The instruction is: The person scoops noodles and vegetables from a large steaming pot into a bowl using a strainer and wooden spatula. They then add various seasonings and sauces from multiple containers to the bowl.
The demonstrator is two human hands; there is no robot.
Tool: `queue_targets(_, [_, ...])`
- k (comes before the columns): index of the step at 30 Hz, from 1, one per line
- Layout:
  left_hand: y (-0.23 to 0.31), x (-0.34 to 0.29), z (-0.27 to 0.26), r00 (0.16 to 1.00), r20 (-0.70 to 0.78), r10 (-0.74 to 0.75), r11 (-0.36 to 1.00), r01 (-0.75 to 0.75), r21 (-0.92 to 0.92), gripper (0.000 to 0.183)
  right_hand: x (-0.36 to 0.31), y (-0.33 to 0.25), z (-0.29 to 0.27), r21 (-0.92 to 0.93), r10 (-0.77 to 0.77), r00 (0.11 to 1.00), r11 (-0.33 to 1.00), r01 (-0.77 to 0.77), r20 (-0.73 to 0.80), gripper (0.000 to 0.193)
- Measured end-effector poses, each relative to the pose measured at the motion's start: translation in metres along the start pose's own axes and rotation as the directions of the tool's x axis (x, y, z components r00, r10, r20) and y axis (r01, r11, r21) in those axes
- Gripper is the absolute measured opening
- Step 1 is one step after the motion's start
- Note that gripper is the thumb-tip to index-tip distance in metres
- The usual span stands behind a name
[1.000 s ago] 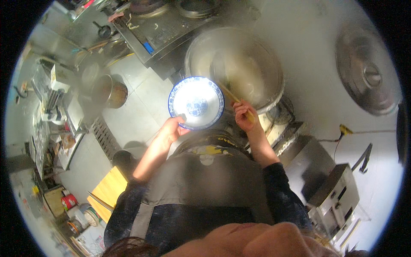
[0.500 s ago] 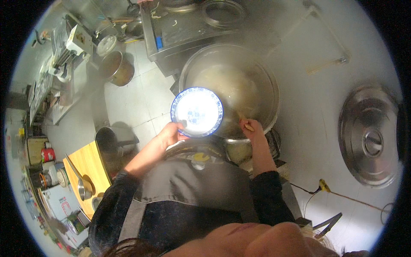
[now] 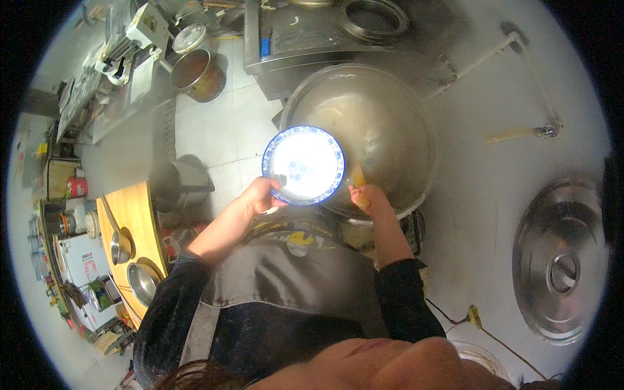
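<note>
My left hand grips the near-left rim of a white bowl with a blue-patterned border. The bowl's inside is overexposed, so any contents cannot be told. My right hand is closed around the yellowish, wood-like handle of a utensil. Its far end is lost in the haze over a large metal pot, so its kind is unclear. Cloudy, pale liquid fills part of that pot. The bowl covers the pot's near-left rim.
Beyond the pot stands a metal counter with a round metal ring or pan. A large steel lid leans at the right wall. At left, a wooden board bears a ladle and a metal bowl. A bucket-like pot is on the floor.
The view has shifted, so the counter and floor pot appear farther right. My right hand has moved slightly left toward the bowl, and more of the yellowish handle shows. Both grips stay the same.
</note>
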State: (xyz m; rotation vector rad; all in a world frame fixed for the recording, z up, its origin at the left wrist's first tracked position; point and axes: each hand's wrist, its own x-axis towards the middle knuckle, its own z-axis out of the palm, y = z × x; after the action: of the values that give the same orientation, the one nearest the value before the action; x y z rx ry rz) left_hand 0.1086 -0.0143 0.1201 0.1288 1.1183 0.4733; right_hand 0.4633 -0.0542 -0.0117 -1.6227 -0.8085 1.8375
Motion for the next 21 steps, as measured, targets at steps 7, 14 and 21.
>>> queue_targets(7, [0.000,-0.011,0.008,0.999,0.021,0.043,0.999,-0.042,-0.018,0.049,0.046,-0.011,0.003,-0.421,-0.227,0.974,0.882,0.211,0.014,0.026])
queue_targets(14, [0.004,-0.012,0.005,1.000,0.017,0.011,0.999,-0.011,-0.043,0.051,0.034,0.007,-0.007,-0.509,-0.312,0.948,0.826,0.241,-0.058,0.028])
queue_targets(21, [0.008,-0.005,-0.009,0.994,0.099,-0.044,0.997,0.050,-0.064,0.050,0.045,0.089,-0.011,-0.250,-0.317,0.948,0.921,0.299,-0.034,0.013])
